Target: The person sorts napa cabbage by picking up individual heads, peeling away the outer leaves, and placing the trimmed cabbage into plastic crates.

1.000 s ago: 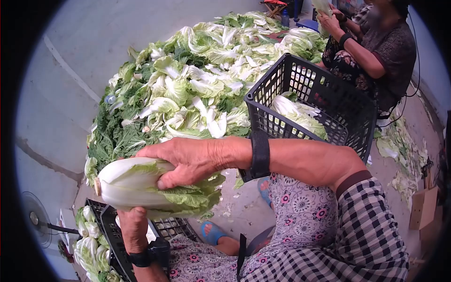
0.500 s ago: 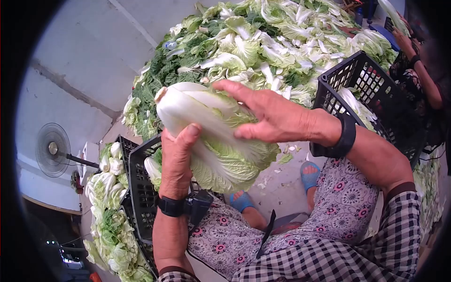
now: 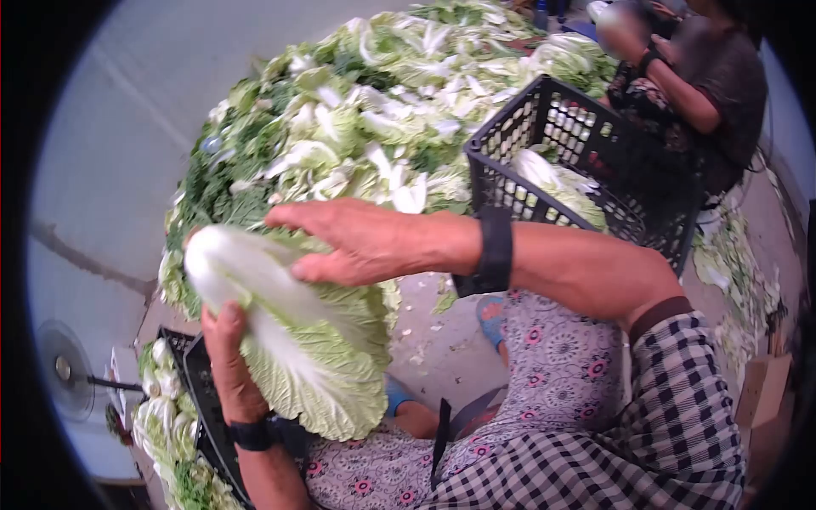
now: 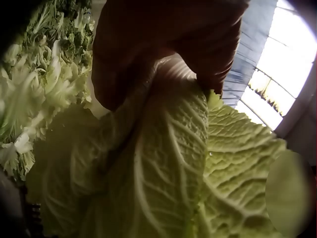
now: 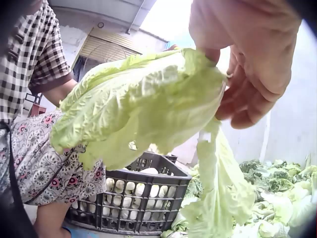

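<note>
A pale Chinese cabbage (image 3: 293,340) with a white base and loose green leaf tips is held before the lap. The left hand (image 3: 229,357) grips its near left side, thumb on top; in the left wrist view that hand (image 4: 163,29) arches over the cabbage (image 4: 171,148). Across the upper side lies the right hand (image 3: 357,242), fingers spread and thumb against a leaf. From the right wrist, the right hand (image 5: 252,54) has thumb and fingers about the leafy cabbage (image 5: 133,94), and a loose leaf (image 5: 218,178) hangs below its fingers.
A large pile of leaves (image 3: 340,127) lies ahead. A black crate (image 3: 484,174) holding cabbage stands right of it. Another black crate (image 3: 204,382) and more cabbages (image 3: 161,425) are at left, near a fan (image 3: 64,370). A second person (image 3: 722,93) sits at upper right.
The cabbage was swung up and turned, and now shows a broad leaf hanging toward the lap. The right hand moved from around its side to across its top. The head view shifted and came back.
</note>
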### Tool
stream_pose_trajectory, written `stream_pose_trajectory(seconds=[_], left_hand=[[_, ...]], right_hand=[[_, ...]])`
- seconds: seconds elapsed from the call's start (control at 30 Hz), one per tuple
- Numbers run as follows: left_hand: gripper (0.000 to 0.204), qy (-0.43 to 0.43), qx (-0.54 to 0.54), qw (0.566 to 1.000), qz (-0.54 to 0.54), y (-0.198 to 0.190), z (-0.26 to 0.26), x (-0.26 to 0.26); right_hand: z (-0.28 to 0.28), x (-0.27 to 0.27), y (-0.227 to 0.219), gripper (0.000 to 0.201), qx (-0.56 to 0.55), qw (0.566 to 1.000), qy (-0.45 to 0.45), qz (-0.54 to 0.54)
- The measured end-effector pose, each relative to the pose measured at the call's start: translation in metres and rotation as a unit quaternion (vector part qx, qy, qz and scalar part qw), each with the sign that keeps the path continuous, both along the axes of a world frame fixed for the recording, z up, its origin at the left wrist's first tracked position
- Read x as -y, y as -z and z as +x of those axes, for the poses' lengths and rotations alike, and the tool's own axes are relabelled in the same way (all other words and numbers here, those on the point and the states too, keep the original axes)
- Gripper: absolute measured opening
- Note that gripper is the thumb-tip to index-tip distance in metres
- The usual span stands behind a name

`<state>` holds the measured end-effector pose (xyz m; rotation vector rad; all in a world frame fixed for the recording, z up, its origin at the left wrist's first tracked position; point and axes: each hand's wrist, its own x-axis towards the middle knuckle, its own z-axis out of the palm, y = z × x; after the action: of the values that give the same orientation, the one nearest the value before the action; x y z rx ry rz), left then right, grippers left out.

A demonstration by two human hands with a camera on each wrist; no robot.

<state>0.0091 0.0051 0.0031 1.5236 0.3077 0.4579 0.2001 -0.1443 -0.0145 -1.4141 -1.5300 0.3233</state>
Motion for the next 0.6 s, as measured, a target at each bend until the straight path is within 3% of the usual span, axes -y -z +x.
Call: stream_pose_trajectory(seconds=[0.17, 0.27, 0.37, 0.47, 0.5, 0.57, 0.6], left_hand=[[0.067, -0.062, 0.011, 0.993, 0.102, 0.020, -0.010, -0.036], [0.076, -0.063, -0.007, 0.980, 0.187, 0.010, -0.010, -0.013], [0.097, -0.074, -0.036, 0.985, 0.151, 0.014, -0.008, -0.013], [0.082, -0.058, 0.010, 0.989, 0.133, 0.026, -0.015, -0.038], [0.074, -0.043, 0.021, 0.990, 0.134, 0.029, -0.017, -0.048], [0.074, -0.031, 0.040, 0.997, 0.063, 0.018, -0.014, -0.022], [0.074, -0.039, 0.040, 0.998, 0.026, 0.017, -0.016, -0.016]], right_hand=[[-0.009, -0.001, 0.001, 0.088, -0.018, 0.994, -0.075, 0.073], [-0.006, 0.000, 0.001, 0.091, -0.059, 0.989, -0.100, 0.096], [-0.006, 0.009, -0.013, 0.095, -0.109, 0.985, -0.130, -0.029], [-0.011, 0.005, -0.008, 0.092, -0.126, 0.984, -0.126, 0.002], [-0.013, -0.001, -0.003, 0.090, -0.096, 0.988, -0.099, 0.063], [-0.015, -0.014, 0.007, 0.087, -0.034, 0.981, -0.046, 0.184], [-0.015, -0.011, 0.005, 0.085, -0.086, 0.982, -0.071, 0.154]])
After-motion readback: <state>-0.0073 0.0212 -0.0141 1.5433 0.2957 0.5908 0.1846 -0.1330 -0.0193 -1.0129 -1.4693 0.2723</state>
